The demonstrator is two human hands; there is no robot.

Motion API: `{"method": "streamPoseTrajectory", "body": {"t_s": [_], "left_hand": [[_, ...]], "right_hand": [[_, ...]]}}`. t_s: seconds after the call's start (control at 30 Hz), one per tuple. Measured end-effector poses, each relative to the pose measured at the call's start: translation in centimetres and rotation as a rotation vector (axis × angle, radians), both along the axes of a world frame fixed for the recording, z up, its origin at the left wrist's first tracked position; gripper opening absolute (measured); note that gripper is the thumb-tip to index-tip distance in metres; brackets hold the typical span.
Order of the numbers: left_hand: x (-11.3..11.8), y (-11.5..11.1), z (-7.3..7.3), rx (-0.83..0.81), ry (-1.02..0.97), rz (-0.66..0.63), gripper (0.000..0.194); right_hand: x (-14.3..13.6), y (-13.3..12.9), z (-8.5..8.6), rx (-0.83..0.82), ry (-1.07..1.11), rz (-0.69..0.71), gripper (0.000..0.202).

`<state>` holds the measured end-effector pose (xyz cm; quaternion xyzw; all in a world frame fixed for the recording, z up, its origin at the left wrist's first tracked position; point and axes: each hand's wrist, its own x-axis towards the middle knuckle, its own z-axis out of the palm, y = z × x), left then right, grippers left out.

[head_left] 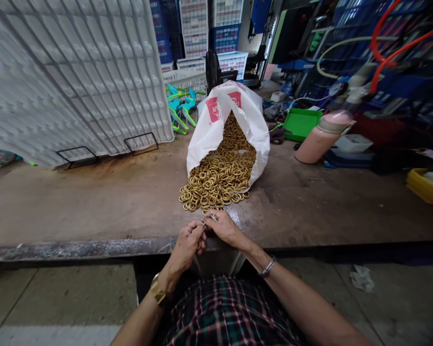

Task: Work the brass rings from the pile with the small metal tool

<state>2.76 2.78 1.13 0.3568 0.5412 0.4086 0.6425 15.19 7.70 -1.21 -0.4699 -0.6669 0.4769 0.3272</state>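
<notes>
Above the table's front edge, my left hand (190,241) is closed, its thumb and fingers pinched together. What sits in those fingers is too small to make out. My right hand (224,228) meets it fingertip to fingertip and is closed on a small pale grey object (213,217), of a kind I cannot tell. Just beyond both hands, a heap of brass-coloured rings (220,180) spills out of a white plastic bag (261,144) with red print. The bag lies with its mouth toward me, and the nearest loose rings almost reach my right fingers.
Ribbed white panels (130,72) lean at the left on black wire stands (141,141). Teal and green plastic pieces (182,108) lie behind the bag. To the right are a green tray (302,123), a pink bottle (317,144) and a yellow tray (424,188). Crates (226,38) stack behind.
</notes>
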Motion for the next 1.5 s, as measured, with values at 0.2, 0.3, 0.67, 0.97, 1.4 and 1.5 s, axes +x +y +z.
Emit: {"method": "streamPoseTrajectory", "body": {"t_s": [0.2,0.3,0.67,0.97,1.4,1.5], "left_hand": [[0.0,-0.1,-0.1,0.034,0.011,-0.005,0.027],[-0.1,-0.3,-0.3,0.069,0.007,0.013,0.027],[0.1,-0.4,-0.6,0.099,0.150,0.039,0.029],[0.1,-0.7,-1.0,0.130,0.161,0.043,0.029],[0.2,-0.9,-0.7,0.173,0.183,0.041,0.030],[0.2,-0.9,-0.8,0.175,0.193,0.038,0.030]], "right_hand": [[0.1,0.1,0.3,0.010,-0.087,-0.003,0.020],[0.4,-0.4,0.4,0.141,-0.332,-0.002,0.018],[0.7,-1.5,1.1,0.302,-0.778,0.208,0.023],[0.8,-1.2,1.4,0.293,-0.769,0.257,0.019],[0.6,-1.1,2.4,0.225,-0.814,0.299,0.021],[0.5,-1.0,2.3,0.237,-0.812,0.304,0.022]]}}
